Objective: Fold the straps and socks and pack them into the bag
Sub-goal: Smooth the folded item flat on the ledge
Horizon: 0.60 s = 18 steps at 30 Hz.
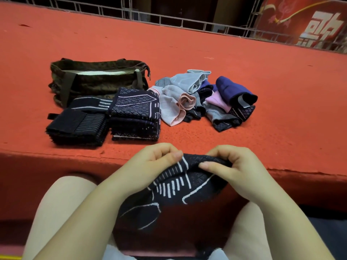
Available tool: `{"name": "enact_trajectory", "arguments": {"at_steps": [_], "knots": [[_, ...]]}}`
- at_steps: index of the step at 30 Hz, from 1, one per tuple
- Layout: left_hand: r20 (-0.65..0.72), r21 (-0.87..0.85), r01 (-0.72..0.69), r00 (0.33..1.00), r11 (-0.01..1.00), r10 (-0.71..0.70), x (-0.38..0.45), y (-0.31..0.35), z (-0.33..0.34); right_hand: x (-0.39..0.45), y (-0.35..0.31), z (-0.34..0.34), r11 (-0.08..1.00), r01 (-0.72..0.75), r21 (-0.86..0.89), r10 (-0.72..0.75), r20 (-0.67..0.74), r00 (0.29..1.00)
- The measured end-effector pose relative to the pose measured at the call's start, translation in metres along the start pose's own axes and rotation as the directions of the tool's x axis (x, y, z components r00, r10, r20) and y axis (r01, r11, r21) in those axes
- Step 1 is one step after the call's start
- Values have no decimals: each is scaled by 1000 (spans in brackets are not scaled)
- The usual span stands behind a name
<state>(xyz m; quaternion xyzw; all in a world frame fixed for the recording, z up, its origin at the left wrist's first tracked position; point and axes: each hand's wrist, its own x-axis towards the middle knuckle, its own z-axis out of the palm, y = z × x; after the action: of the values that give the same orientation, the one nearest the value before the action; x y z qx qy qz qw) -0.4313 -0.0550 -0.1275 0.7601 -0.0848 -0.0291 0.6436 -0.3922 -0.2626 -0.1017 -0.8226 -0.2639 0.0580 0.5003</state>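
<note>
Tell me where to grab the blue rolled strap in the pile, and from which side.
Grip the blue rolled strap across its thick upper roll, coming from above. It lies on top of the unsorted pile with that end exposed, while its dark lower end rests against neighbouring pieces.

A broad red carpet covers a raised platform and folds down over its near edge, where the pile looks worn and frayed. Small bits of lint and thread lie scattered on it. Along the far side runs a white metal railing made of thin bars, with dark space behind it. At the upper right hangs a red banner bearing large white characters and a yellow line. At the bottom left corner a yellow strip shows.
</note>
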Motion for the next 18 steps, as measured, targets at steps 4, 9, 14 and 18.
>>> {"name": "enact_trajectory", "arguments": {"at_steps": [4, 9, 14, 18], "knots": [[191, 173, 78, 975, 982, -112, -6, -5, -4, 2, -11, -13, 1000, -9, -1, 9, -56, 998], [142, 302, 102, 978, 948, -151, -15, -22, -18, 2, -7, -41, 981, -116, -158, 78, -223, 972], [-214, -105, 61, 973, 993, -83, -18, -19, -31, -6, 3, -56, 908, -289, -303, 252, -157, 955], [-342, -205, -65, 940, 977, -9, -15, -5, -21, -7, -1, -29, 960, -137, -243, 115, -102, 988]]}}
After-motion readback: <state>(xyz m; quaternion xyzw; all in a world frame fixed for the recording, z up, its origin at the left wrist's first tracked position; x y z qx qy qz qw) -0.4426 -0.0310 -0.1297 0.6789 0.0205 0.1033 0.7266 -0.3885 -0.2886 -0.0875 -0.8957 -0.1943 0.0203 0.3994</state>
